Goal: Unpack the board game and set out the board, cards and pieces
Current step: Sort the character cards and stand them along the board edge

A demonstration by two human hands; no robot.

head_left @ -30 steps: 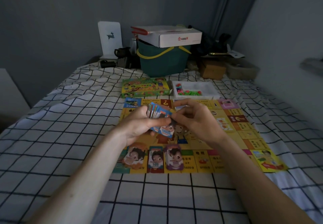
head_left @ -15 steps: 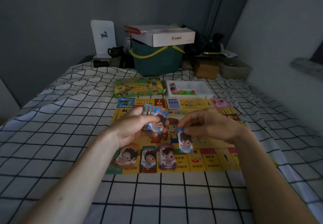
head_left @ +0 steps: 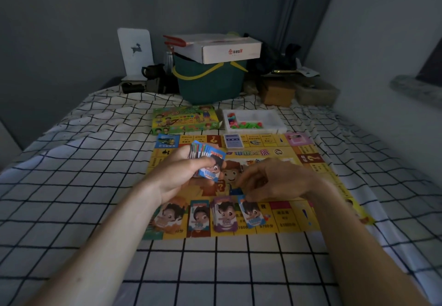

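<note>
Board (head_left: 275,162): lying flat and unfolded on the checked bedsheet (head_left: 71,186), yellow squares running round its edge; everything below is placed against it.
Left hand (head_left: 177,174): hovering over the board's left-centre, fingers and thumb gripping a fanned stack of cards (head_left: 207,162), top card showing a cartoon face.
Right hand (head_left: 275,181): reaching low over the board's near-centre, fingertips pinching the top edge of a blue card (head_left: 252,215) that is touching the board's near row.
Card piles: three sitting side by side along the board's near edge, left of the blue card — an orange pile (head_left: 168,217), a teal pile (head_left: 199,217) and a purple pile (head_left: 224,215), the purple one just beside the blue card.
Small deck (head_left: 233,141): resting face down on the board's far edge.
Game box (head_left: 185,120): lying just beyond the board's far-left corner.
White tray (head_left: 275,119): sitting beyond the board's far edge beside the box, holding green and pink pieces (head_left: 244,124).
Green bucket (head_left: 210,83): standing further back, carrying a white carton (head_left: 229,47) on top.
</note>
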